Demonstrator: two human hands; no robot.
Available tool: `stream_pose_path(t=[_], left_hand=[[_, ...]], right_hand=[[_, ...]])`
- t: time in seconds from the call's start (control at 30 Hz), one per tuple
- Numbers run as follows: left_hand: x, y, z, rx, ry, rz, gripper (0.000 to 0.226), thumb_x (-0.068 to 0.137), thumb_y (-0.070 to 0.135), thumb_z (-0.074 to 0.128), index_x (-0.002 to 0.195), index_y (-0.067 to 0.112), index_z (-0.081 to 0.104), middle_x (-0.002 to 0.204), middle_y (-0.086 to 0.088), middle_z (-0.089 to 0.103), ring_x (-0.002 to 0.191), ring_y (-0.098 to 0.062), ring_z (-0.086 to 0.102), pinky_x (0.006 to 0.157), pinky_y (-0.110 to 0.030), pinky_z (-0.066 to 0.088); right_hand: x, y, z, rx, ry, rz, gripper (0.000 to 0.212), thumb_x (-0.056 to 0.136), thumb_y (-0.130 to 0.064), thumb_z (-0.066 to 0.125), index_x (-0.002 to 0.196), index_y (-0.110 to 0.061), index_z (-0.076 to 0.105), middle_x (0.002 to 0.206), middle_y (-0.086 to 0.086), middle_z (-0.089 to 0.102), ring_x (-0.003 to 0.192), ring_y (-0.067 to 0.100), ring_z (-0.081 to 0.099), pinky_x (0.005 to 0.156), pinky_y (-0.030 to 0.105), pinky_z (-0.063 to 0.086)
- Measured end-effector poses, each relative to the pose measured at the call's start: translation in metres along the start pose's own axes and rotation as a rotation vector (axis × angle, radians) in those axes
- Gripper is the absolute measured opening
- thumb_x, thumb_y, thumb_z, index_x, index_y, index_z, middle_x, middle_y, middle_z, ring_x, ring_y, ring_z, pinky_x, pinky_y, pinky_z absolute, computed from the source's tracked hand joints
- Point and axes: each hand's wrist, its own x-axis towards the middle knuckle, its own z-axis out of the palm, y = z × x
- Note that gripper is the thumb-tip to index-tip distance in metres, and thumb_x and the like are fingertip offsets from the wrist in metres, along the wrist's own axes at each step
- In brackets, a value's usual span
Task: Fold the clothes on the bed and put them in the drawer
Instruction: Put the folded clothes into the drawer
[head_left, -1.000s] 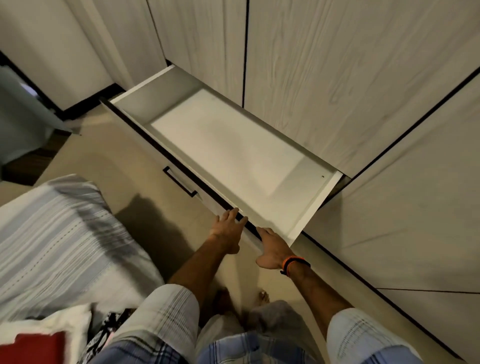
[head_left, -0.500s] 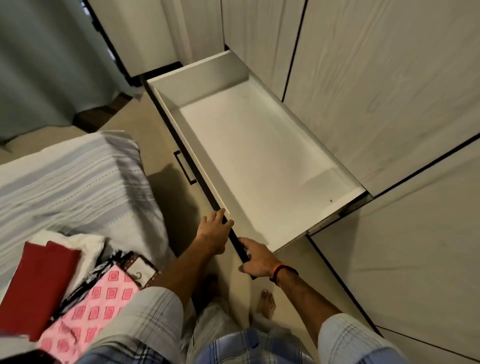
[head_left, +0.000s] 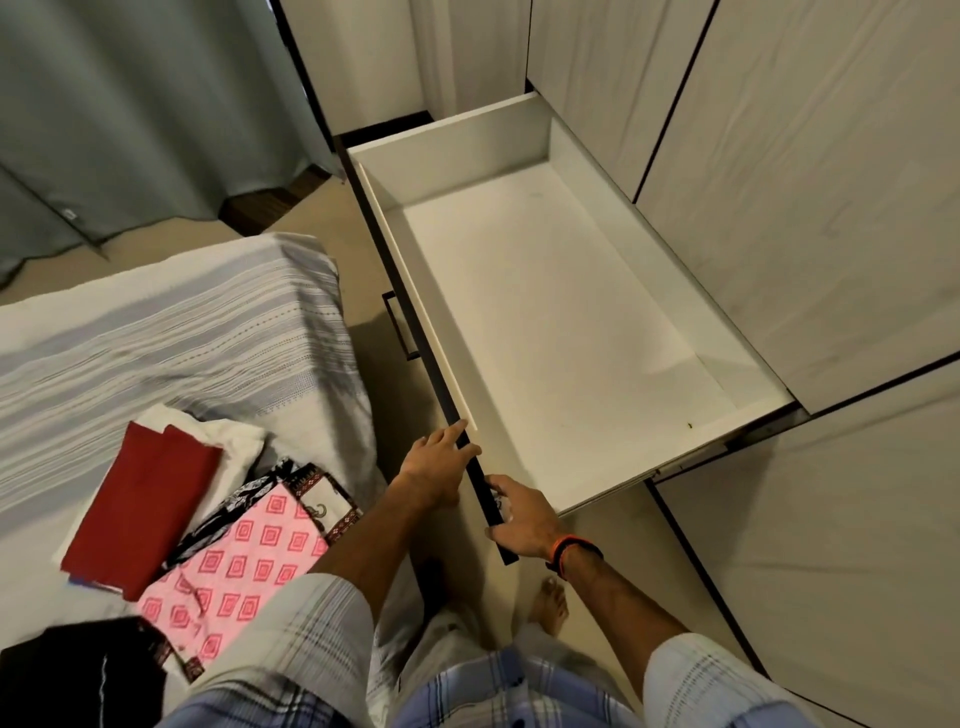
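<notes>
Black garment (head_left: 78, 670) cut off at bottom-left frame edge. Clothes pile on bed (head_left: 171, 332): red piece (head_left: 140, 499), pink patterned piece (head_left: 234, 566), white one mostly hidden under them. Left hand (head_left: 436, 467) on dark front edge of drawer (head_left: 545, 322), fingers spread flat. Right hand (head_left: 524, 519) fingers curled round same edge, fingertips hidden. Drawer pulled out, interior bare. Narrow floor gap between bed and drawer.

Short sleeves on both arms, pale plaid cloth with thin dark and blue check lines, the cuffs ending well above each hand. Just behind the right hand (head_left: 524, 519) sits an orange and black wristband (head_left: 569, 552). The left hand (head_left: 436, 465) wears nothing. Light, loose trousers (head_left: 452, 644) below, and bare feet (head_left: 550, 605) on show.
</notes>
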Motion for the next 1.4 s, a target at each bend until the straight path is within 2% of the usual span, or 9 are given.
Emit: stream_pose_path(t=[0.17,0.33,0.47,0.73,0.9,1.03,1.17,1.23,1.4], left_hand=[[-0.001,-0.001,0.004,-0.033,0.015,-0.002,0.082,0.084,0.017,0.069,0.152,0.032,0.024,0.164,-0.004,-0.008,0.15,-0.032,0.008,0.119,-0.051,0.019],[-0.003,0.003,0.005,-0.091,0.042,-0.034,0.078,0.086,0.018,0.067,0.152,0.03,0.026,0.164,-0.004,-0.003,0.149,-0.033,0.01,0.117,-0.053,0.019],[-0.009,0.003,0.005,-0.247,0.089,-0.089,0.079,0.086,0.02,0.069,0.152,0.026,0.027,0.164,-0.004,0.006,0.147,-0.033,0.018,0.116,-0.051,0.026],[-0.05,-0.018,0.03,-0.833,0.234,-0.44,0.079,0.085,0.029,0.073,0.149,0.01,0.032,0.154,-0.012,0.033,0.14,-0.028,0.035,0.114,-0.04,0.035],[-0.099,-0.044,0.065,-1.064,0.35,-0.709,0.068,0.084,0.031,0.073,0.141,0.008,0.044,0.138,-0.011,0.054,0.124,-0.026,0.054,0.097,-0.028,0.044],[-0.133,-0.067,0.094,-1.179,0.357,-0.883,0.068,0.087,0.03,0.071,0.144,0.006,0.04,0.142,-0.013,0.05,0.128,-0.028,0.049,0.098,-0.029,0.04],[-0.167,-0.095,0.133,-1.309,0.398,-1.032,0.069,0.087,0.03,0.072,0.144,0.004,0.04,0.144,-0.014,0.048,0.131,-0.029,0.047,0.102,-0.032,0.039],[-0.18,-0.109,0.151,-1.37,0.41,-1.096,0.069,0.088,0.031,0.071,0.143,0.003,0.041,0.144,-0.014,0.049,0.13,-0.03,0.047,0.103,-0.034,0.04],[-0.199,-0.151,0.195,-1.499,0.415,-1.186,0.065,0.088,0.03,0.071,0.141,0.002,0.043,0.141,-0.015,0.051,0.127,-0.032,0.05,0.103,-0.037,0.043]], right_hand=[[0.0,-0.001,-0.002,0.003,0.008,-0.012,0.066,0.086,-0.006,0.07,0.145,-0.014,0.042,0.142,0.007,0.053,0.131,0.026,0.05,0.102,0.03,0.043],[0.004,-0.002,-0.007,-0.022,0.009,-0.041,0.067,0.085,-0.017,0.074,0.144,-0.012,0.043,0.144,0.008,0.052,0.134,0.027,0.048,0.109,0.037,0.04],[0.012,-0.001,-0.013,-0.029,0.047,-0.052,0.07,0.084,-0.011,0.075,0.145,-0.015,0.041,0.145,0.006,0.051,0.135,0.022,0.047,0.11,0.037,0.042],[0.027,-0.033,-0.012,-0.138,0.063,-0.274,0.052,0.084,-0.005,0.07,0.132,-0.013,0.053,0.125,0.003,0.062,0.115,0.018,0.059,0.094,0.027,0.05],[0.041,-0.065,0.022,-0.253,-0.057,-0.389,0.047,0.084,-0.006,0.067,0.13,-0.013,0.055,0.113,-0.002,0.063,0.102,0.011,0.058,0.094,0.027,0.052],[0.052,-0.086,0.052,-0.325,-0.151,-0.379,0.047,0.084,-0.012,0.07,0.129,-0.014,0.055,0.109,-0.002,0.063,0.096,0.011,0.058,0.085,0.02,0.049],[0.067,-0.104,0.091,-0.39,-0.223,-0.325,0.046,0.083,-0.013,0.07,0.127,-0.012,0.055,0.105,-0.002,0.062,0.085,0.008,0.056,0.063,0.001,0.039],[0.078,-0.111,0.111,-0.408,-0.235,-0.302,0.047,0.082,-0.013,0.071,0.126,-0.01,0.056,0.104,-0.001,0.063,0.081,0.008,0.056,0.064,0.003,0.04],[0.106,-0.127,0.161,-0.422,-0.264,-0.19,0.048,0.081,-0.014,0.073,0.125,-0.008,0.055,0.098,0.0,0.063,0.079,0.011,0.057,0.077,0.02,0.046]])
